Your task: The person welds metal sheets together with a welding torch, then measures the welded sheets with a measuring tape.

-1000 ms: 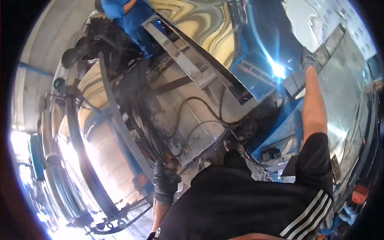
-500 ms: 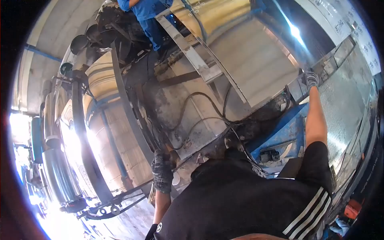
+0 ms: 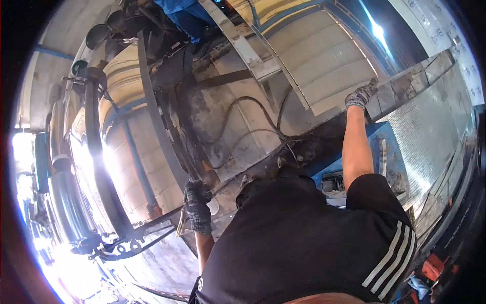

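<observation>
My right hand (image 3: 362, 95), in a grey knitted glove, is at the near right corner of a large shiny metal sheet (image 3: 324, 68), its fingers closed over the edge. My left hand (image 3: 197, 205), in a matching glove, is low on the left beside the lower end of a long dark metal bar (image 3: 161, 121). Its fingers are curled, but what lies inside them is hidden. Thin pale rods (image 3: 180, 222) stick out below that hand. A small white round piece (image 3: 213, 206) shows just to its right.
A pale metal frame (image 3: 248, 50) lies left of the sheet. Dark cables (image 3: 238, 101) curl over dirty floor plates. A blue metal part (image 3: 390, 147) is beneath my right forearm, with textured plate (image 3: 430, 131) beyond. A person in blue (image 3: 185, 20) stands at the top.
My right hand has moved left along the sheet's near edge from its corner. The whole view has shifted, so the sheet and the person in blue appear higher. My left hand stays by the bar.
</observation>
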Tool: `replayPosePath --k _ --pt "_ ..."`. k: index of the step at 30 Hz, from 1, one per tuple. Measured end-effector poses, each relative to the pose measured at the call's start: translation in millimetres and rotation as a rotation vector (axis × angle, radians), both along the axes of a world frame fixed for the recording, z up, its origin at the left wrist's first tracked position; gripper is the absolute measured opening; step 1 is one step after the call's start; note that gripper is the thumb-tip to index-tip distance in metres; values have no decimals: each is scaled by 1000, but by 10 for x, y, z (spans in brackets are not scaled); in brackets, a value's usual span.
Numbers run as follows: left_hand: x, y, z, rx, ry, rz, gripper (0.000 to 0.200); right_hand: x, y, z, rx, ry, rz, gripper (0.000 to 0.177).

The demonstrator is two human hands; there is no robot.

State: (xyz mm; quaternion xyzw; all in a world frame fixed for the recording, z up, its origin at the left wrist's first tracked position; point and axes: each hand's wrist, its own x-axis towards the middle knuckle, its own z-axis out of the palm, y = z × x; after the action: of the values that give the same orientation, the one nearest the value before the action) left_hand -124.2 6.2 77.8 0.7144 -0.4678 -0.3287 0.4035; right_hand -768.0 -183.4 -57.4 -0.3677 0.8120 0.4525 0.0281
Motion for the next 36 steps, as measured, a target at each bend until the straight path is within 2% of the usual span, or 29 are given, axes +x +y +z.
replayPosePath --k 2,6,8,9,10,11,13,14,16,17,18,19,20,21,22,24,25,26,27,28,29,30,31,32,33,34,35,36 --pt "46 -41 -52 221 509 164 36 -109 38 -81 -179 23 32 65" --pt "-175 -378 -39 181 557 102 32 -294 139 -239 -565 47 87 68" --pt "-224 -564 -93 -141 -164 -340 32 -465 139 -488 -748 21 151 70" --pt "-376 -633 92 -17 -18 -311 33 -336 -6 -586 -841 -5 190 71" --pt "-565 -667 316 89 131 -276 35 -239 70 -422 -780 -125 183 68" --pt "-684 -632 391 57 112 -238 35 -181 222 -250 -725 -238 180 66" --pt "-810 -606 524 -275 -210 -387 37 -370 366 -656 -1575 24 952 65" --pt "-782 -586 623 -298 -222 -358 37 -430 97 -829 -1605 13 974 65" --pt "-709 -447 744 94 142 -206 36 -479 200 -1302 -1540 -52 661 64" --pt "-600 -348 596 133 302 -88 37 -549 104 -1525 -1496 -87 516 63" --pt "-514 -301 569 125 305 -61 37 -606 -59 -1759 -1430 -129 367 63" --pt "-421 -166 570 139 323 -38 34 -117 -24 -822 -925 54 -14 74" --pt "-304 -92 577 145 342 -18 32 -76 -124 -669 -916 43 5 74" --pt "-118 -70 530 142 345 0 32 -45 -261 -585 -783 -145 65 74" --pt "126 66 444 -19 -171 -109 27 -48 -214 -496 -618 -322 127 74" --pt "562 148 350 -363 -1215 -344 27 295 -112 131 -598 -337 105 75" --pt "633 120 538 -190 -1047 -322 34 464 -100 334 -589 -358 64 75" --pt "708 120 716 -18 -875 -295 43 515 -96 308 -584 -362 82 75" --pt "851 177 714 -2 -873 -277 43 565 -39 240 -918 -734 -78 75" --pt "998 275 694 116 -927 -167 49 615 66 165 -1226 -1111 -261 74" --pt "1110 408 678 237 -976 -54 56 644 190 98 -1510 -1492 -473 74" --pt "1189 532 710 258 -970 -28 56 680 284 58 -1773 -1881 -716 74" --pt "1257 634 772 342 -920 -268 58 740 299 47 -1998 -2286 -1000 74" --pt "1344 776 834 412 -860 -498 60 951 410 156 -2055 -2208 -1219 74" --pt "1552 959 589 422 -903 -403 57 1151 610 264 -2089 -2113 -1443 75" --pt "1524 998 659 461 -945 -375 54 1106 774 -203 -1897 -2117 -1441 72" --pt "1472 939 728 509 -984 -342 51 1338 954 -177 -1961 -2038 -1713 69" --pt "1495 931 743 435 -972 -339 46 1590 1121 -96 -1995 -1923 -1994 66"
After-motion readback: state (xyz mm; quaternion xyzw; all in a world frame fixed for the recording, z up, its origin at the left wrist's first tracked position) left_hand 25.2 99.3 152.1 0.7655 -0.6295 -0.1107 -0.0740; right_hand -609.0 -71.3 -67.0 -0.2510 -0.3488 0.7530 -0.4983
